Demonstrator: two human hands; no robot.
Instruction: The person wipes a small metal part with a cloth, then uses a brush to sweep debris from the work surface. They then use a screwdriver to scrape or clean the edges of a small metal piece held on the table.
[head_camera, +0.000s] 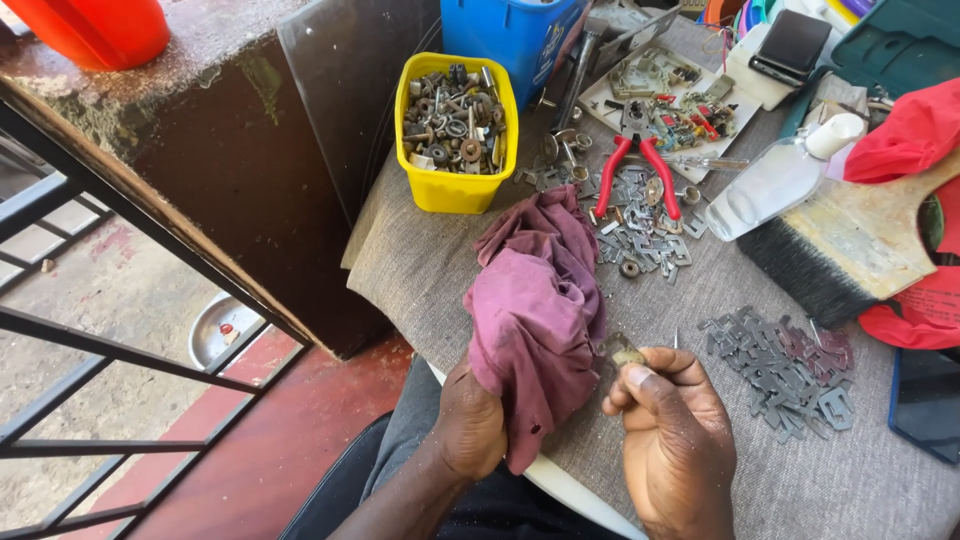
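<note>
My left hand (470, 425) grips the lower end of a crumpled maroon rag (535, 290) that lies on the grey cloth-covered table (420, 260). My right hand (675, 435) pinches a small flat metal piece (626, 355) between thumb and fingers, right beside the rag. A heap of similar small metal pieces (785, 365) lies just right of that hand. Another scatter of metal pieces (640, 230) lies beyond the rag, under red-handled pliers (632, 165).
A yellow tub of rusty bolts and washers (455, 125) stands at the back left, with a blue bin (510, 30) behind it. A wide paint brush (850, 245), a clear bottle (770, 180) and a red cloth (905, 130) sit at the right. The table edge drops to a red floor (240, 450).
</note>
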